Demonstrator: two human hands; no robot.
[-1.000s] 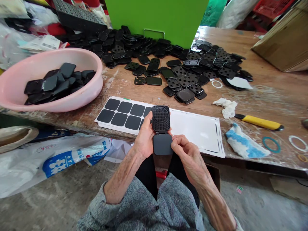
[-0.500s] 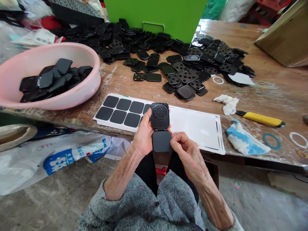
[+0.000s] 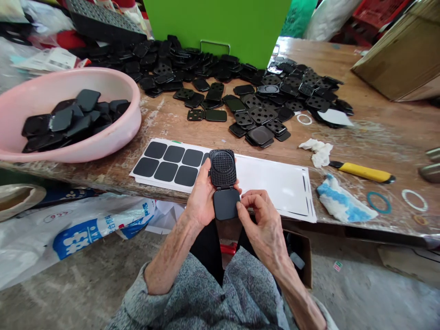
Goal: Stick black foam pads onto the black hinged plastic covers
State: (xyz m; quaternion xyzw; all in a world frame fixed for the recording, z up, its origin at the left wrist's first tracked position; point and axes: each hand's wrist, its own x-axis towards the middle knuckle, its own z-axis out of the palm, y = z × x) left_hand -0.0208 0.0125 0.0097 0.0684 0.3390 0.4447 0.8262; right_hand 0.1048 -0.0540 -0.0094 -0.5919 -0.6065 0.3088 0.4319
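My left hand [image 3: 201, 197] is wrapped round a small black hinged case [image 3: 222, 167] that lies opened out. Its upper half has a square grid with a round ring in it; the lower half is a flat, smooth black panel [image 3: 226, 205]. With thumb and forefinger, my right hand [image 3: 261, 220] pinches the right edge of that panel. Beneath the case, on the table's near edge, lies a white sticker sheet [image 3: 271, 183]. Rounded black square stickers [image 3: 166, 172] fill its left part, while its right part is bare white.
Left stands a pink basin [image 3: 129, 123] of black pieces. Behind spreads a heap of black pieces [image 3: 261, 114] before a green box [image 3: 220, 27]. Right lie a yellow utility knife [image 3: 366, 172], a blue-and-white cloth [image 3: 343, 199] and rings [image 3: 378, 202]. A cardboard box [image 3: 395, 59] sits back right.
The view has shifted slightly, so the table's things appear a little further left and lower. Both hands keep the same hold on the case, and the right pinch stays at the panel's edge.
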